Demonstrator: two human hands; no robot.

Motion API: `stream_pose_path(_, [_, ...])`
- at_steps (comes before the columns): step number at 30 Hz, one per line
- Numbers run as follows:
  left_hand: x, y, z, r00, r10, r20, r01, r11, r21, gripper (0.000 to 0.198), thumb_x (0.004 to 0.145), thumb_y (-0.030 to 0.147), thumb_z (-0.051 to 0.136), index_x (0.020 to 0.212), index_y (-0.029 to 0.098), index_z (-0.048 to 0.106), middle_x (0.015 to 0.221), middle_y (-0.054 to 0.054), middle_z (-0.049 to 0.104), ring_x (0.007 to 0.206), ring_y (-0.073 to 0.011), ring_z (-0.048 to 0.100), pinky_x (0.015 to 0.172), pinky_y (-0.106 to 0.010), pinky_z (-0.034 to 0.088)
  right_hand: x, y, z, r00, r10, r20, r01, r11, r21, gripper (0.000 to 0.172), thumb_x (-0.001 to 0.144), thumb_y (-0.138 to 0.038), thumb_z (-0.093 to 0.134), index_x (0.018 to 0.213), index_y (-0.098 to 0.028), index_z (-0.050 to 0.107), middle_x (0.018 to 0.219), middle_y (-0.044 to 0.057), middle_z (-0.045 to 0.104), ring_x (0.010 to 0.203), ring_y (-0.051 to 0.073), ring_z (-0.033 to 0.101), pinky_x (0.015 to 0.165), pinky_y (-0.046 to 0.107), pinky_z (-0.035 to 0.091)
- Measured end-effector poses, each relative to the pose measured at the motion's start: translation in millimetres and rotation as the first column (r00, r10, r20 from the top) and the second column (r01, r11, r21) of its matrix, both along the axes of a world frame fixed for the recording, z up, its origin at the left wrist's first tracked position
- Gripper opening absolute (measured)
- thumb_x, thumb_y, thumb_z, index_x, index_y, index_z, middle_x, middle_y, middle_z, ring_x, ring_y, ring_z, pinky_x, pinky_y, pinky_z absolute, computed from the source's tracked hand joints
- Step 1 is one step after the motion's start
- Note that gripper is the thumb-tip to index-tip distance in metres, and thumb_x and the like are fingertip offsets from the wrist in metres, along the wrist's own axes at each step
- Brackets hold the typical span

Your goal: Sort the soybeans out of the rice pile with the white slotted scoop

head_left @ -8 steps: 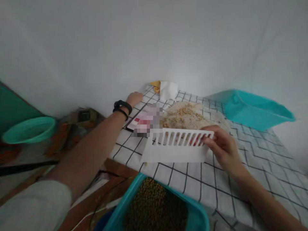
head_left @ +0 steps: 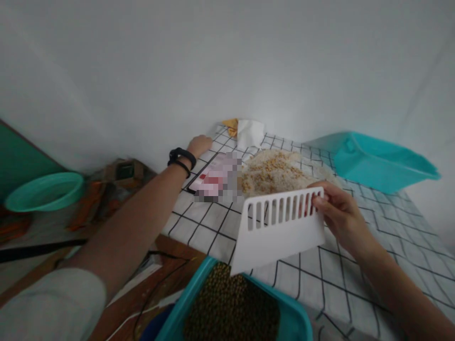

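My right hand (head_left: 341,215) grips a white plastic scraper (head_left: 277,241) by its slotted upper edge at the right end. The scraper tilts, its lower left corner over the far rim of a teal bin (head_left: 204,272). Inside the bin lie many small greenish-brown beans (head_left: 227,303). Beyond the scraper, a pile of pale grain mixed with yellow kernels (head_left: 273,168) rests on the checked cloth (head_left: 199,222). My left hand (head_left: 200,143) lies on the cloth's far left edge, fingers turned away and hidden, beside a tablet-like device with a pinkish, partly blurred screen (head_left: 213,177).
A larger teal container (head_left: 380,163) stands tilted at the right by the wall. A white-and-yellow packet (head_left: 249,132) sits at the back. Left of the table are a green basin (head_left: 46,192), a cardboard box (head_left: 126,171) and cables on the floor.
The scraper has moved right and toward me, its left end dropping to the bin's rim. My right hand shifted slightly right with it; my left hand stays in place.
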State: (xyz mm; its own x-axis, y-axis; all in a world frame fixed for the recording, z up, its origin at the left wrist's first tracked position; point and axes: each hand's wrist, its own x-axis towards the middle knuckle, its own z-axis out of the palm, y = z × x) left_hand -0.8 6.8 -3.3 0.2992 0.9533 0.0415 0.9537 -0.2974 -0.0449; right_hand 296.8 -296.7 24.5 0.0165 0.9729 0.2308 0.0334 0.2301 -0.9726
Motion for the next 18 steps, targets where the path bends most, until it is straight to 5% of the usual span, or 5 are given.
stream_pose_path(4, [-1,0,-1.0,1.000,0.007,0.020,-0.007,1.000,-0.002,0.030,0.101,0.032,0.063,0.123,0.012,0.067,0.128,-0.012,0.070,0.115,-0.0231,0.069,0.102,-0.046,0.059,17,13,-2.3,0.938,-0.276,-0.211,0.286,0.958,0.017,0.019,0.081,-0.036,0.087,0.094,-0.024,0.080,0.075,-0.001,0.073,0.065,0.015,0.067,0.056,0.021,0.054])
stream_pose_path(8, [-2,0,-0.3,0.999,0.015,0.050,-0.014,1.000,-0.008,0.029,0.101,0.032,0.062,0.122,0.013,0.068,0.128,-0.012,0.070,0.115,-0.0228,0.069,0.102,-0.044,0.059,61,28,-4.7,0.754,-0.522,-0.398,0.509,0.848,-0.149,0.006,0.080,-0.021,0.074,0.084,-0.019,0.076,0.073,0.001,0.072,0.063,0.016,0.070,0.058,0.022,0.060])
stream_pose_path(12, [-3,4,-1.4,0.997,0.003,0.080,-0.002,1.000,-0.014,0.027,0.101,0.031,0.062,0.119,0.012,0.068,0.126,-0.012,0.071,0.116,-0.0231,0.069,0.101,-0.046,0.060,98,31,-2.0,0.670,-0.591,-0.449,0.570,0.797,-0.198,0.014,0.067,-0.011,0.064,0.076,-0.019,0.071,0.074,0.002,0.075,0.055,0.011,0.067,0.052,0.016,0.058])
stream_pose_path(18, [-11,19,-9.5,0.987,0.003,0.160,0.000,1.000,-0.025,0.024,0.103,0.031,0.058,0.107,0.011,0.071,0.115,-0.011,0.074,0.109,-0.0210,0.071,0.099,-0.042,0.060,95,34,-5.4,0.705,-0.561,-0.433,0.557,0.817,-0.151,0.032,0.056,-0.011,0.060,0.082,-0.019,0.076,0.081,0.004,0.078,0.058,0.014,0.066,0.046,0.021,0.055])
